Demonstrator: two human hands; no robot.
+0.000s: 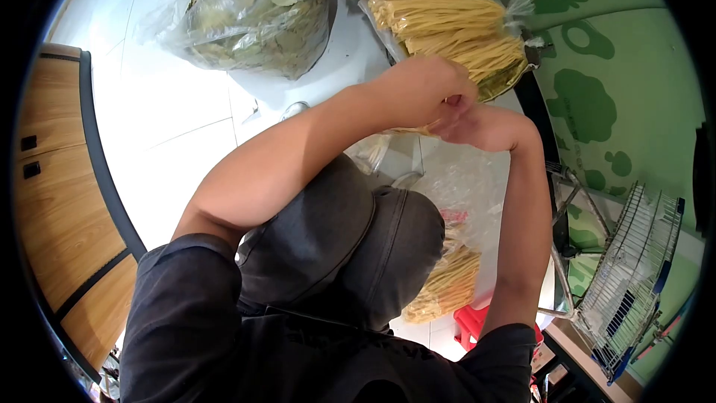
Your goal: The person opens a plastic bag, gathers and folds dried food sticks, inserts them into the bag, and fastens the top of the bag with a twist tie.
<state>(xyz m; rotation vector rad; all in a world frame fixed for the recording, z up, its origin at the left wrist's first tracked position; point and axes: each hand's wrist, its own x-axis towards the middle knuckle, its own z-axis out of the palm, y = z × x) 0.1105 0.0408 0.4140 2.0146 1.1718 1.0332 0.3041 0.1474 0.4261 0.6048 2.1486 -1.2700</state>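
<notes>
Floor (186, 97) of pale tiles spreads through the left and upper middle of the frame, and a green wall (634, 67) with darker plant shapes curves down the right side. Seated at the bottom, a person (321, 358) in dark clothes leans over bent knees, both arms reaching toward the upper middle. At the left edge is a wooden cabinet (67, 201) with black trim. Yellow strips (447, 19), laid in thick bundles with clear plastic around them, are at the upper middle, just beyond the hands. To their left sits a clear bag (261, 22) full of dull green leaves. A wire cart (626, 276) stands at the right, tilted in my view. Below the hands, clear plastic (466, 179) runs down to more strips (447, 283) beside the knees, with a red plastic piece (471, 325) near them. Smallest are the hands, brought together just under the upper bundles: the left hand (438, 89) has its fingers curled in, touching the right hand (481, 127), whose fingers are partly hidden. A bit of yellow shows just below them, but I can't tell whether either set of fingers is gripping it.
</notes>
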